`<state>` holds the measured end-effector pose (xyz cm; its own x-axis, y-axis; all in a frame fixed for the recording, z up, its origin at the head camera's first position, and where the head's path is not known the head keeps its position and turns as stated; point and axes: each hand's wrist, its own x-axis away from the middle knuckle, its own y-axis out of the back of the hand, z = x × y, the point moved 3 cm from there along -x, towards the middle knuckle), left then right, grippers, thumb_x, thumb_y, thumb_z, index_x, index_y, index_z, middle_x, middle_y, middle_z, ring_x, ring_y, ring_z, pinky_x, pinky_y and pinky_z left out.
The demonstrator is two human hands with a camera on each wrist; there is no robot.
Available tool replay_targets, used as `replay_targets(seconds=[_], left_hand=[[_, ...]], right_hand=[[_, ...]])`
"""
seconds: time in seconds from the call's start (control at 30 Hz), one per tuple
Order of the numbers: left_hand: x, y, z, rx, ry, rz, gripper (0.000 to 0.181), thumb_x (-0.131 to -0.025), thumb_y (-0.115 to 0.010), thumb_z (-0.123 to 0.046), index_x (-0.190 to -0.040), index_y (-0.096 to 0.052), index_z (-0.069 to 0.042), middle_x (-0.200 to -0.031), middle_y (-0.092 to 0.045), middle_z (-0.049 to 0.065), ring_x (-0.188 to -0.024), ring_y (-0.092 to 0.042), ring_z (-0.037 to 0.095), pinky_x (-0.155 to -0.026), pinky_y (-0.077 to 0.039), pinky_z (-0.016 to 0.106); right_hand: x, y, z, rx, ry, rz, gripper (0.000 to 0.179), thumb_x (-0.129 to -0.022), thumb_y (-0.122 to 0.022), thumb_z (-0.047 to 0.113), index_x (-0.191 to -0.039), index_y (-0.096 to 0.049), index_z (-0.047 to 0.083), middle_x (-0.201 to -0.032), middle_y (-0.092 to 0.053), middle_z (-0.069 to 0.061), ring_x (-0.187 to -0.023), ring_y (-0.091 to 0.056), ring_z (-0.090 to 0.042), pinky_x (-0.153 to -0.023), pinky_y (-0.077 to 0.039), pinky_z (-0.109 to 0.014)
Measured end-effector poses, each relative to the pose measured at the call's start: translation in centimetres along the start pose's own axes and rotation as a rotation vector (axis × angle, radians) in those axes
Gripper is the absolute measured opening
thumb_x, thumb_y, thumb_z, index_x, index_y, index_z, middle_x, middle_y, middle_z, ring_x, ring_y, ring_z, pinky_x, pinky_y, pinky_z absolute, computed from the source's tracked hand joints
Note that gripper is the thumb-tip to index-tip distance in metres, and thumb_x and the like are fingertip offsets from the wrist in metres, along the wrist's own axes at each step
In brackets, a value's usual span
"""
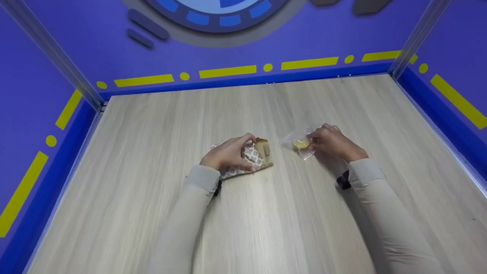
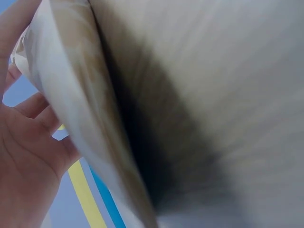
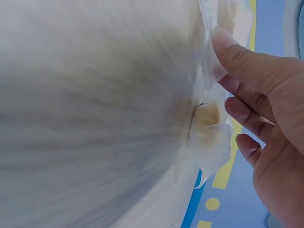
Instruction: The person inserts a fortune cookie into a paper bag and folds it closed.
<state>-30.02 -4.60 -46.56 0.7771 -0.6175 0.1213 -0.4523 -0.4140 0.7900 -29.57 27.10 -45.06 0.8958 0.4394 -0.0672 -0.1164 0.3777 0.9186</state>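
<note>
My left hand (image 1: 227, 153) grips a small white cardboard box (image 1: 252, 155) with a grey-brown pattern, thumb on the near side and fingers over the far side. The box lies on the table, its brown flaps (image 1: 263, 146) standing open toward the right. In the left wrist view, the box (image 2: 71, 80) appears blurred and close, beside the palm (image 2: 26, 161). My right hand (image 1: 335, 141) pinches a clear plastic bag (image 1: 290, 140) holding a round yellowish thing (image 1: 301, 144). The right wrist view shows thumb and forefinger on the bag (image 3: 218, 147); the other fingers are loosely bent.
A light wood-grain table (image 1: 152, 125) lies under both hands. Blue-purple panels (image 1: 236, 57) with yellow dashes border its back, left and right sides. Metal posts (image 1: 418, 36) stand at the back corners.
</note>
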Motion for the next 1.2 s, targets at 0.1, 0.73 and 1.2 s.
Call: replay_targets(seconds=[0.1,0.73,1.2], left_hand=[[0.0,0.0,0.0,-0.007,0.001,-0.006,0.082,-0.066,-0.086,-0.045,-0.133,-0.041,-0.031,-0.118,-0.060,-0.002,-0.097,-0.058,0.016,-0.080,-0.051,0.036],[-0.1,0.0,-0.1,-0.029,-0.018,-0.013,0.082,-0.065,-0.086,-0.045,-0.132,-0.041,-0.028,-0.136,-0.054,0.001,-0.119,-0.054,0.019,-0.099,-0.045,0.039],[0.0,0.1,-0.1,-0.018,-0.013,-0.013,0.083,-0.066,-0.086,-0.044,-0.133,-0.041,-0.029,-0.136,-0.054,0.001,-0.112,-0.054,0.018,-0.094,-0.047,0.039]], right_hand=[[-0.1,0.0,0.1,-0.027,0.004,-0.010,0.030,-0.082,-0.073,0.006,-0.111,-0.069,-0.002,-0.097,-0.069,-0.017,-0.092,-0.059,-0.031,-0.092,-0.041,-0.047],[-0.5,-0.4,0.0,-0.205,-0.011,-0.040,0.026,-0.087,-0.065,-0.003,-0.113,-0.069,-0.001,-0.099,-0.068,-0.016,-0.088,-0.061,-0.025,-0.077,-0.051,-0.039],[-1.0,-0.6,0.1,-0.368,-0.154,-0.091,0.019,-0.091,-0.063,0.007,-0.108,-0.072,0.005,-0.110,-0.070,-0.014,-0.093,-0.060,-0.020,-0.072,-0.045,-0.016]])
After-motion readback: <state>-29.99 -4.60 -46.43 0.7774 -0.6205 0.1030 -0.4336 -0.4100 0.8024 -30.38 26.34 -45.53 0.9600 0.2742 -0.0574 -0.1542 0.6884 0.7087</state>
